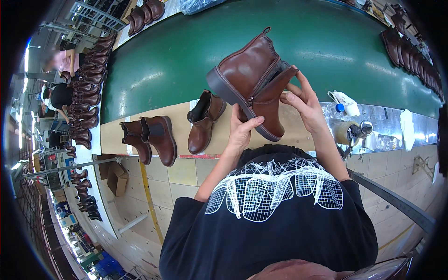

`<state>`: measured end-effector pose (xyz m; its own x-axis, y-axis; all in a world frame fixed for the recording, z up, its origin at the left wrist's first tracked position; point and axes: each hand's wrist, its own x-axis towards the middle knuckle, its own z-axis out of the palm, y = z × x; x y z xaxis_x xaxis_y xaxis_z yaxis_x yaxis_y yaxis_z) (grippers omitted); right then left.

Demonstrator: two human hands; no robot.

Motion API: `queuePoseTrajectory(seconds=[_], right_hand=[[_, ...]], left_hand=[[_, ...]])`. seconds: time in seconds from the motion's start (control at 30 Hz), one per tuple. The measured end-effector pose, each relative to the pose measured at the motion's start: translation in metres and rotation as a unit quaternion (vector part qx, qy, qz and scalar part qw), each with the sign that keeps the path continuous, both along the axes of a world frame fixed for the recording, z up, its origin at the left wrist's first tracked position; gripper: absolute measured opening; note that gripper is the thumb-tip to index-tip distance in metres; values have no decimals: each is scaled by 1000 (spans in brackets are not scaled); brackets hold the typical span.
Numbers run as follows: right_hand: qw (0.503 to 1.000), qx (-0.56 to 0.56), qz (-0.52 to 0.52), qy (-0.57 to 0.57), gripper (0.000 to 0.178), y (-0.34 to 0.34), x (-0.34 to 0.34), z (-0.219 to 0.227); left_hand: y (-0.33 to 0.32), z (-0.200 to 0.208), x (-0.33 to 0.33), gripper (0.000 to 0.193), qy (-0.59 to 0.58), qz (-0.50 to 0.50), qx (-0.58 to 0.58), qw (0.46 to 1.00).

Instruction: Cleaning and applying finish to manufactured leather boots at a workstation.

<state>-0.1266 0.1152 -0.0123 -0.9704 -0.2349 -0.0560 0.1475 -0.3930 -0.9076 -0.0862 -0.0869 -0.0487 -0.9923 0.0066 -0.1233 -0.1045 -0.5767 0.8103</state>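
A brown leather ankle boot (247, 70) is raised above the bench, tilted, with its dark sole toward the left and its side zipper undone. My left hand (243, 128) grips it from below near the toe, thumb against the sole's edge. With its fingers at the loose flap of the boot's shaft, my right hand (303, 98) holds the opening apart. To the left, a single brown boot (200, 133) stands on the brown paper (114, 135), and a pair of brown boots (158, 140) sits farther left at the bench edge.
A wide green belt (186, 60) runs beyond the paper. At right, a metal worktop (396, 121) holds a blue-capped white bottle (344, 105), a jar (344, 133) and a white cloth (407, 128). Rows of boots (88, 88) line the left, where other people (60, 95) work.
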Motion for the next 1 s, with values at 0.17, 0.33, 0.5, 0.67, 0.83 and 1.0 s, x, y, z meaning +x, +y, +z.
queuePoseTrajectory(seconds=[0.17,0.33,0.5,0.67,0.83,1.0], right_hand=[[1000,0,1,16,77,-1,2,-1],[1000,8,0,18,75,1,4,4],[1000,7,-3,17,73,2,6,5],[999,9,14,34,70,1,6,14],[998,-16,28,48,68,1,6,22],[997,-18,37,61,66,-3,8,31]], left_hand=[[-3,-23,5,71,1,-35,-53,998],[-1,-18,4,68,18,-46,-56,997],[6,-3,4,61,42,23,-49,998],[4,0,-1,63,61,46,-66,995],[-5,-6,-4,65,59,35,-41,997],[-8,-6,-8,63,46,2,30,998]])
